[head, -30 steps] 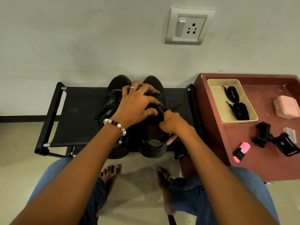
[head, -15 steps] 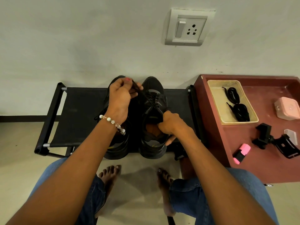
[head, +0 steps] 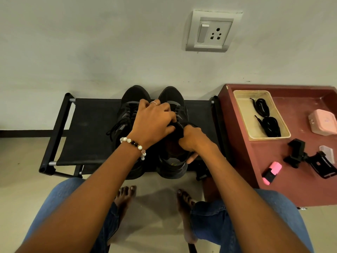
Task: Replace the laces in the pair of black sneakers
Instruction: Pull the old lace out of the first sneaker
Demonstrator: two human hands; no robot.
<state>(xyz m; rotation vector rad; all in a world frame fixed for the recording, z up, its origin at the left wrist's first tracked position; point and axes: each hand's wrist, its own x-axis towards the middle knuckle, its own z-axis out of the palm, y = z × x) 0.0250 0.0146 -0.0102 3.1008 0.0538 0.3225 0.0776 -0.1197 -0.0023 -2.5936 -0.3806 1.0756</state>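
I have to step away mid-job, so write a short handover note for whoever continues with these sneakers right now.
Left hand: over the right sneaker, fingers curled at its lacing; what it grips is hidden.
Right hand: grips that sneaker's tongue at the opening.
Both sneakers stand side by side on the black rack; the left sneaker is laced, with loose ends trailing.
Spare black laces lie coiled in the beige tray on the red table, untouched.
Done: nothing finished.
Left: strip the old laces, thread the new ones in both.
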